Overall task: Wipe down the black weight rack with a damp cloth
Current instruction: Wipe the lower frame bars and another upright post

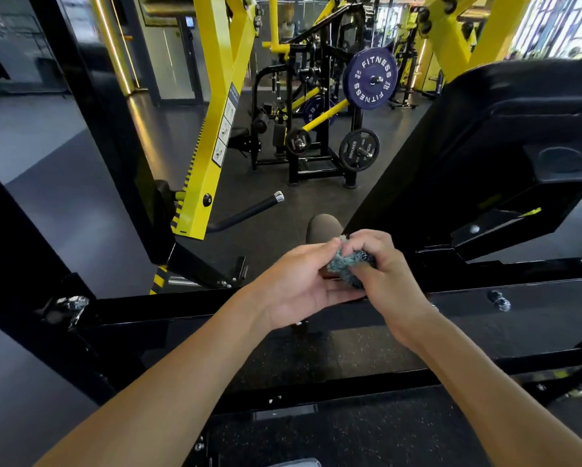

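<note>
**Both hands on cloth, above rack crossbar**

Landmark is the near crossbar [182, 310] of the black weight rack [468, 318]; it runs across the view from left to right.

- Far left of crossbar: a black upright [17, 251] meets it at a bolted joint.
- Beyond crossbar, left of centre: a yellow upright [215, 112] with white instruction stickers. A black handle [249, 210] with a chrome end cap sticks out from its base.
- Over crossbar, centre: left hand [299, 281], palm turned up and inward. Thumb is on top of the cloth and the fingers are underneath, so it is cradling and pinching the cloth.
- Cloth [345, 264]: blue-grey, fluffy, bunched into a wad. It is held between both hands just above the crossbar. Cannot tell whether it touches the bar.
- Right hand [384, 264]: fingers curled round the cloth from the right, gripping it.
- Just beyond crossbar, behind the hands: the toe of a grey shoe [323, 227] on the dark floor [283, 183].
- Far beyond crossbar: a blue plate [370, 80] marked FITNESS, with a black plate [359, 150] below it, both on another machine.
- Beyond crossbar, right: a large black pad [518, 129], tilted.
</note>
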Demonstrator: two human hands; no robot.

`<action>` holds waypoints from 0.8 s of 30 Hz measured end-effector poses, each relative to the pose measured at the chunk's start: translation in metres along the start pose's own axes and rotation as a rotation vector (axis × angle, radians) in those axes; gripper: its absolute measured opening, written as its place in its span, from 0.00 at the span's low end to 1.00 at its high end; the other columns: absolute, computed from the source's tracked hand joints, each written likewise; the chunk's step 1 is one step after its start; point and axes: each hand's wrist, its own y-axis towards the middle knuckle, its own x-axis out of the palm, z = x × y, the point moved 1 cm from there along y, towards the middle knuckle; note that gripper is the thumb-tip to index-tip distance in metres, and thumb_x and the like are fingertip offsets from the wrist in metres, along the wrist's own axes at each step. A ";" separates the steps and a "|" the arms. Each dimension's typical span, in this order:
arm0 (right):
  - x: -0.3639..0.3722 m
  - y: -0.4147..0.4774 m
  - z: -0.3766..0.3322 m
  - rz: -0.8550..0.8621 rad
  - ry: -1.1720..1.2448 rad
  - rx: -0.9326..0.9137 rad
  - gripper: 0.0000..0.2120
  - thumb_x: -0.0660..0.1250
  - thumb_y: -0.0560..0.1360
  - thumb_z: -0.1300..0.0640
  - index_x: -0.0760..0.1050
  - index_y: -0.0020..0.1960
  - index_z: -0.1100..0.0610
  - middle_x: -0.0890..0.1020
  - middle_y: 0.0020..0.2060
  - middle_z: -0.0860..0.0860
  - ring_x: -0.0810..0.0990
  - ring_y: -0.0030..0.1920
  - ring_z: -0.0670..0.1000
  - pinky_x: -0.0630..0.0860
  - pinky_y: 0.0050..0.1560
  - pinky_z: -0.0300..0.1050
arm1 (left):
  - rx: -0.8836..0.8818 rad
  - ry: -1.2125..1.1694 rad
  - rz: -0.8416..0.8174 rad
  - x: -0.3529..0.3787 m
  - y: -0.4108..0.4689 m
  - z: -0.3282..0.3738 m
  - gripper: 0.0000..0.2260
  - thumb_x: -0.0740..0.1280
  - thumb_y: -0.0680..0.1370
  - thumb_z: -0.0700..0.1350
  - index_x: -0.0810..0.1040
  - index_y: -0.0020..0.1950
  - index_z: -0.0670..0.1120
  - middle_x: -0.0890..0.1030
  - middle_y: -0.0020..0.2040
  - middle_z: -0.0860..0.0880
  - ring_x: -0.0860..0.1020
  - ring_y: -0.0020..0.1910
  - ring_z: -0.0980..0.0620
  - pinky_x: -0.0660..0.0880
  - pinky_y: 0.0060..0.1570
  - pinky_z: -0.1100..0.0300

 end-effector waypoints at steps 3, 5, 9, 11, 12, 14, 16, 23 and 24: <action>-0.008 0.001 0.000 -0.156 -0.116 -0.004 0.26 0.62 0.77 0.69 0.73 0.59 0.38 0.65 0.61 0.45 0.67 0.64 0.44 0.70 0.58 0.31 | 0.101 -0.090 0.105 -0.006 0.001 -0.002 0.15 0.60 0.84 0.43 0.75 0.67 0.36 0.80 0.61 0.38 0.81 0.56 0.44 0.79 0.57 0.51; -0.008 -0.002 0.001 -0.320 -0.019 0.064 0.26 0.65 0.79 0.60 0.65 0.72 0.40 0.65 0.65 0.44 0.68 0.63 0.38 0.70 0.56 0.26 | 0.196 -0.043 0.196 -0.006 0.000 -0.004 0.13 0.62 0.83 0.40 0.75 0.66 0.36 0.81 0.60 0.38 0.82 0.55 0.45 0.80 0.54 0.53; 0.003 0.005 0.010 -0.223 -0.117 -0.098 0.15 0.65 0.80 0.50 0.73 0.66 0.45 0.75 0.60 0.46 0.74 0.58 0.36 0.71 0.61 0.32 | 0.333 0.262 0.478 -0.002 -0.002 -0.010 0.13 0.70 0.78 0.35 0.71 0.59 0.42 0.80 0.56 0.39 0.82 0.51 0.48 0.81 0.48 0.56; 0.005 0.009 0.011 -0.223 -0.133 -0.170 0.12 0.66 0.80 0.54 0.74 0.61 0.42 0.75 0.57 0.46 0.73 0.55 0.33 0.68 0.55 0.24 | 0.353 0.342 0.530 -0.002 -0.005 -0.012 0.11 0.71 0.77 0.36 0.72 0.54 0.41 0.80 0.52 0.38 0.82 0.49 0.49 0.81 0.46 0.56; 0.005 0.011 0.012 -0.264 -0.104 -0.195 0.12 0.67 0.79 0.55 0.73 0.58 0.40 0.74 0.55 0.45 0.73 0.54 0.33 0.67 0.53 0.23 | 0.365 0.363 0.545 -0.003 -0.007 -0.013 0.09 0.72 0.77 0.36 0.74 0.53 0.39 0.81 0.52 0.37 0.82 0.49 0.48 0.82 0.46 0.56; 0.006 0.014 0.017 -0.351 -0.070 -0.209 0.13 0.68 0.79 0.57 0.73 0.58 0.41 0.73 0.54 0.45 0.73 0.52 0.33 0.68 0.51 0.23 | 0.392 0.356 0.563 -0.005 -0.014 -0.012 0.06 0.71 0.77 0.36 0.78 0.52 0.37 0.83 0.50 0.37 0.83 0.48 0.48 0.82 0.47 0.55; 0.010 0.017 0.024 -0.342 -0.126 -0.215 0.13 0.68 0.78 0.59 0.75 0.61 0.47 0.72 0.52 0.44 0.73 0.51 0.34 0.68 0.50 0.24 | 0.376 0.352 0.534 -0.008 -0.020 -0.012 0.06 0.67 0.80 0.38 0.80 0.54 0.37 0.84 0.51 0.38 0.84 0.49 0.47 0.82 0.51 0.55; 0.054 0.012 0.036 -0.155 -0.510 -0.391 0.12 0.65 0.80 0.61 0.75 0.63 0.60 0.64 0.63 0.52 0.74 0.49 0.47 0.73 0.54 0.33 | 0.213 1.371 0.815 -0.070 -0.023 -0.010 0.16 0.61 0.79 0.36 0.80 0.60 0.52 0.81 0.55 0.49 0.79 0.56 0.47 0.75 0.58 0.51; 0.068 0.008 0.038 -0.206 -0.572 -0.423 0.12 0.67 0.78 0.62 0.75 0.61 0.60 0.64 0.62 0.53 0.75 0.49 0.49 0.76 0.53 0.39 | 0.146 1.478 0.813 -0.077 -0.021 -0.014 0.15 0.62 0.77 0.35 0.80 0.58 0.51 0.81 0.54 0.48 0.79 0.54 0.44 0.76 0.56 0.48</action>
